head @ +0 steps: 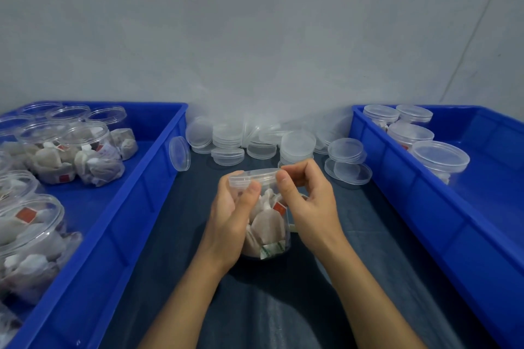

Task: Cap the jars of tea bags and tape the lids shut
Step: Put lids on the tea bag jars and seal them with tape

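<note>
I am looking down at a clear jar of tea bags (268,224) standing on the dark cloth (354,263) between two blue bins. My left hand (231,221) wraps the jar's side with curled fingers, its thumb up against the lid (253,177), which sits on the jar's mouth. My right hand (307,201) pinches the lid's right edge between thumb and fingertips. The lid looks slightly tilted, though the clear plastic makes it hard to tell whether it is fully seated, so I judge this capping step to be in hand, not finished.

The left bin (147,193) holds several jars of tea bags with open mouths, so most of the capping seems still ahead. The right bin (397,178) holds four jars with lids on (those I take as capped; whether any are taped I cannot see). A loose heap of spare lids (255,139) lies at the back of the cloth against the wall, and one more leans on the left bin's edge.

I see no tape anywhere in view, so the sealing half of the job looks not yet begun for this jar.
</note>
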